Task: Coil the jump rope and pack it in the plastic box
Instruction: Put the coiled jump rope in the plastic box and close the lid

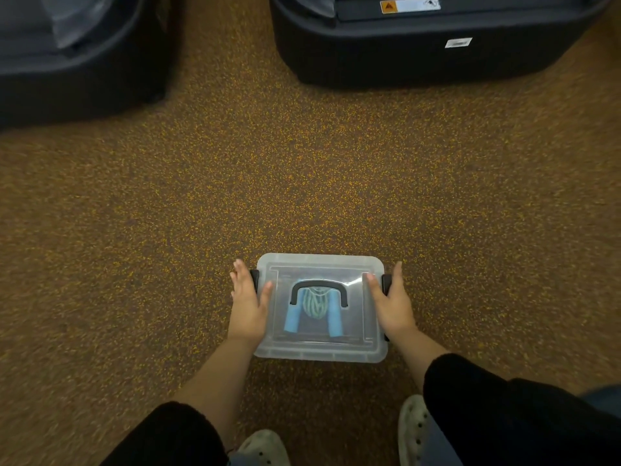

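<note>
With the coiled jump rope (316, 306) already inside the plastic box (321, 354) on the floor, the left hand (249, 302) and right hand (392, 302), both spread flat and holding nothing, should press evenly beside each black side latch (386, 284) to snap the lid shut.

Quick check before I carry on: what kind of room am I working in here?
Probably a gym or fitness room: speckled brown-and-yellow rubber-like floor, two big dark machine bases resembling exercise equipment, one with a warning sticker, and a jump rope inside the clear lidded plastic box.
</note>
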Tool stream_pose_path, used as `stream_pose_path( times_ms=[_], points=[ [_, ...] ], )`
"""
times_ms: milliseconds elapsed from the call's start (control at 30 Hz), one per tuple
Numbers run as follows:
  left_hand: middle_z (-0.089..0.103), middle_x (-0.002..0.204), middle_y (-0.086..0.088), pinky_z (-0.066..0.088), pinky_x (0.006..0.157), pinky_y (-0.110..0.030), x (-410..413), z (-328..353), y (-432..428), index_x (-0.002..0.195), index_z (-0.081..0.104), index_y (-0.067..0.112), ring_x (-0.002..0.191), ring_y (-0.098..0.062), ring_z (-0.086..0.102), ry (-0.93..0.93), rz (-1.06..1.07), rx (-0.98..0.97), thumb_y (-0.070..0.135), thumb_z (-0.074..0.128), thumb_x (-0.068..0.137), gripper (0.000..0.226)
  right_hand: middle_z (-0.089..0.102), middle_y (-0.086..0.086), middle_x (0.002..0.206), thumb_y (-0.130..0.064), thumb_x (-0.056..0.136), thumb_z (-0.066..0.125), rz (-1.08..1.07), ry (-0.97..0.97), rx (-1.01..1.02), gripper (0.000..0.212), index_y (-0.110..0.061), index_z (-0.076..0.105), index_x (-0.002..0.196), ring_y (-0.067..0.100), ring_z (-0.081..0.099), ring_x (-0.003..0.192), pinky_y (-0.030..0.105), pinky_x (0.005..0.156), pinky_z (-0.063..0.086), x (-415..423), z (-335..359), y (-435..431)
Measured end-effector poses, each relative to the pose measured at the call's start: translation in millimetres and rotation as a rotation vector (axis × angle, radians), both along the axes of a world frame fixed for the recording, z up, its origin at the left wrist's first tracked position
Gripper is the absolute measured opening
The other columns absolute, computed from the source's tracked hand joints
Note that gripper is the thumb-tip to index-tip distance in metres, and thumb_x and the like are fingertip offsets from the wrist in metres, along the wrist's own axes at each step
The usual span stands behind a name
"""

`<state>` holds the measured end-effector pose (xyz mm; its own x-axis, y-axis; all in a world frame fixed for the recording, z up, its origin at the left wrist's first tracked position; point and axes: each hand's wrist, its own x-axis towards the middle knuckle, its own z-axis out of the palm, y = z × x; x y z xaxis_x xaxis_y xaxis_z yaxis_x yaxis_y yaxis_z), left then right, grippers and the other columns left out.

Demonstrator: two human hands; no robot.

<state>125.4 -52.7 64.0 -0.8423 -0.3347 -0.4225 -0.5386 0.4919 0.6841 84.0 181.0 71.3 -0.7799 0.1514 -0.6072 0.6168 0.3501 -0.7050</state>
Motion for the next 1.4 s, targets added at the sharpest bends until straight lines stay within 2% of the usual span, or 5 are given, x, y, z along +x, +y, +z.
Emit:
stream_pose_path(
  times_ms=[267, 667, 1100, 1200, 1400],
  points=[
    [0.000, 0.160, -0.007, 0.017, 0.116, -0.049, -3, -4, 6, 0.149, -0.013, 0.023, 0.146, -0.030, 0.008, -0.030, 0.054, -0.028, 0.033, 0.033, 0.100, 0.068, 0.036, 0.010, 0.151, -0.049, 0.095, 0.036, 0.057, 0.091, 0.157, 0.075, -0.031, -0.012, 0.149, 0.035, 0.039, 0.134, 0.045, 0.106, 0.035, 6, -9, -11],
    [-0.003, 0.159, -0.010, 0.000, 0.116, -0.032, -1, -16, 21, 0.148, -0.003, 0.005, 0.146, -0.024, -0.004, 0.101, -0.010, -0.330, 0.013, 0.025, 0.101, 0.056, -0.010, 0.013, 0.158, -0.028, 0.102, 0.018, 0.264, 0.339, 0.591, 0.055, -0.021, -0.018, 0.142, 0.019, -0.018, 0.144, 0.036, 0.118, -0.006, 9, -24, -22],
    [-0.010, 0.159, 0.003, 0.014, 0.118, -0.042, -7, 1, 11, 0.150, -0.008, 0.016, 0.146, -0.021, -0.009, -0.037, -0.097, -0.214, 0.013, 0.021, 0.101, 0.057, 0.009, 0.019, 0.158, -0.027, 0.101, 0.023, 0.337, 0.233, 0.616, 0.057, -0.017, -0.001, 0.151, 0.033, 0.013, 0.146, 0.042, 0.118, 0.020, 3, -18, -22],
    [-0.013, 0.159, 0.003, 0.022, 0.110, -0.032, -8, 15, 8, 0.150, -0.009, 0.019, 0.147, -0.020, 0.001, -0.042, -0.145, -0.122, 0.014, 0.022, 0.102, 0.057, 0.023, 0.014, 0.153, -0.029, 0.100, 0.026, 0.319, 0.176, 0.498, 0.057, -0.023, 0.000, 0.151, 0.036, 0.043, 0.126, 0.045, 0.098, 0.043, 1, -7, -20],
    [-0.008, 0.160, 0.003, 0.040, 0.097, -0.042, -6, 34, 11, 0.151, -0.005, 0.023, 0.139, -0.027, 0.031, -0.066, -0.088, -0.133, 0.012, 0.024, 0.102, 0.058, 0.034, 0.009, 0.145, -0.029, 0.102, 0.027, 0.351, 0.190, 0.383, 0.052, -0.027, 0.009, 0.150, 0.022, 0.053, 0.090, 0.031, 0.074, 0.042, -17, 15, -19]
  ],
)
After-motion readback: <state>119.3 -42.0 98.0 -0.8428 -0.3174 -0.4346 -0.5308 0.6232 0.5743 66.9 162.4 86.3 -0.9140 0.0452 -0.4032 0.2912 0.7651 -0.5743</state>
